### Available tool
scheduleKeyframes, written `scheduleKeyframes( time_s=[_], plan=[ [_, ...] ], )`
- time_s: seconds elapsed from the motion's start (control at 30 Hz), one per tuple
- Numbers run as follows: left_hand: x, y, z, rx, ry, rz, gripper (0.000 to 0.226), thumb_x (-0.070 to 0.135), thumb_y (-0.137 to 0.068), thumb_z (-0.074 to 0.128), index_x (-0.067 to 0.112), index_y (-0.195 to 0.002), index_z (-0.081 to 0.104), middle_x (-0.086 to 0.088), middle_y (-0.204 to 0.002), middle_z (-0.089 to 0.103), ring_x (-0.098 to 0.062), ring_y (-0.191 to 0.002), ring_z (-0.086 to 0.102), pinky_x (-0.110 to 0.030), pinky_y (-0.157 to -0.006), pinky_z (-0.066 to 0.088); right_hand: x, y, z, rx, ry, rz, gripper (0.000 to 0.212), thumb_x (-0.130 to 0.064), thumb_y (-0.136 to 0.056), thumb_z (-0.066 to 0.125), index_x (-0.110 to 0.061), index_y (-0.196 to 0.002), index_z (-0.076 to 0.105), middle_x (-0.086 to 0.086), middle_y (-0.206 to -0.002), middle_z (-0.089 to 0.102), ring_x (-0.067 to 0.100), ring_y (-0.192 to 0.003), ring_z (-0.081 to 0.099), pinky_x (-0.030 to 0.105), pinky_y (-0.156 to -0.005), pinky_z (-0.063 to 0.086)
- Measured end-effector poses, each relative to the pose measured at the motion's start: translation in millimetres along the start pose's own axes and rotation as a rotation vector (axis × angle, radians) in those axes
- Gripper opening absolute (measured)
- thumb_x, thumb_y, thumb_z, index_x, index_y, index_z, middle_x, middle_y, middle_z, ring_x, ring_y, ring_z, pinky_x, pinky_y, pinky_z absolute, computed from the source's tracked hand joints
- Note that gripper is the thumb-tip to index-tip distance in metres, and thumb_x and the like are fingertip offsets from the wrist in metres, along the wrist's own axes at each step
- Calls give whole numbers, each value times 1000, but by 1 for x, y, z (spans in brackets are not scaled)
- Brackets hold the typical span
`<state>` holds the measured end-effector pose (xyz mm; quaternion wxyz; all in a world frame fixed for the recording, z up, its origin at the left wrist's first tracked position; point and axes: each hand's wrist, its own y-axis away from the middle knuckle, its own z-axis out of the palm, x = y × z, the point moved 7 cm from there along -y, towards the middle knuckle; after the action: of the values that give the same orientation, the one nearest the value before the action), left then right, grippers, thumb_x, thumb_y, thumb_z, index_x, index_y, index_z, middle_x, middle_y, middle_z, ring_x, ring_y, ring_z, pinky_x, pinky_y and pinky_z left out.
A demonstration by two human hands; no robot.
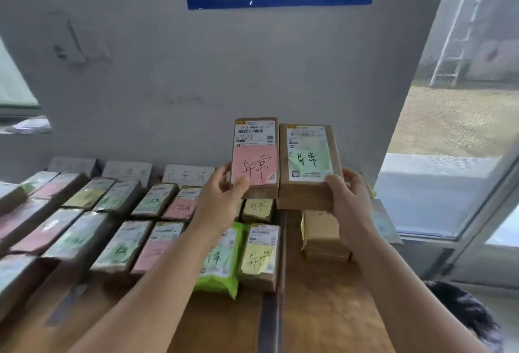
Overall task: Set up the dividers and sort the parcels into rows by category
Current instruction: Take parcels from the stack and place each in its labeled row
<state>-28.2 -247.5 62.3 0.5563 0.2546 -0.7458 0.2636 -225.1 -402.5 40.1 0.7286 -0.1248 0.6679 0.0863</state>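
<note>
Left hand (222, 198) gripping pink-noted parcel (255, 156) upright, right hand (349, 198) gripping green-noted parcel (309, 164) at 3 o'clock, parcels touching.

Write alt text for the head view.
Left hand holds up a brown cardboard parcel with a pink note; right hand holds a brown cardboard parcel with a green note. Below, rows of note-tagged parcels cover a wooden table.

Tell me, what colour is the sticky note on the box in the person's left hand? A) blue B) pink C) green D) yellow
B: the left hand holds up a box with a pink note; the box in the right hand has a green note.
</note>
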Motion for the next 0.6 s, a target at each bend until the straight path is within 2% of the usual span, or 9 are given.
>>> scheduleKeyframes(
  time_s=[0.07, 0.13, 0.23, 0.33, 0.47, 0.6],
  plan=[
    [-11, 17, -24, 8, 7, -27, 53, 46, -88, 60, 33, -136, 42, 7, -121, 62, -16, -112, 57, -47, -99, 46, 3, 27, 16, -5, 9, -1, 19, -36, -85, 61, -41, -100, 50, -3, -102, 63, 12, -88, 63, 30, -64, 52],
    [-23, 33, -47, 12, 28, -52, 66, 44, -88, 62, 28, -145, 32, 3, -130, 57, -19, -120, 53, -48, -103, 42, 9, 54, 30, -7, 11, 15, 17, -37, -85, 60, -42, -98, 50, -3, -100, 63, 12, -86, 63, 27, -59, 50],
    [-42, 58, -75, 1, 41, -97, 67, 42, -88, 62, 27, -147, 32, 1, -134, 55, -20, -124, 50, -49, -104, 40, 17, 94, 45, 17, 20, 34, 25, -36, -86, 60, -36, -108, 50, -2, -100, 64, 9, -80, 65, 20, -53, 48],
    [-59, 82, -100, 1, 44, -133, 62, 41, -89, 62, 30, -144, 36, 3, -133, 55, -19, -122, 50, -49, -103, 41, 24, 130, 57, 34, 9, 32, 27, -29, -87, 61, -27, -111, 50, -2, -96, 63, -4, -66, 65, 13, -46, 46],
    [-79, 111, -124, 15, 47, -182, 66, 38, -89, 62, 28, -147, 32, 1, -135, 53, -20, -123, 48, -49, -104, 39, 39, 168, 69, 28, 43, 92, 27, -33, -87, 60, -30, -111, 49, -3, -99, 64, 7, -81, 65, 15, -52, 48],
    [-92, 136, -134, 6, 53, -198, 61, 33, -91, 62, 26, -145, 35, 3, -133, 53, -18, -122, 47, -46, -105, 40, 49, 198, 70, 35, 109, 125, 30, -33, -89, 57, -27, -116, 48, -4, -97, 63, 6, -84, 62, 12, -49, 45]
  ],
)
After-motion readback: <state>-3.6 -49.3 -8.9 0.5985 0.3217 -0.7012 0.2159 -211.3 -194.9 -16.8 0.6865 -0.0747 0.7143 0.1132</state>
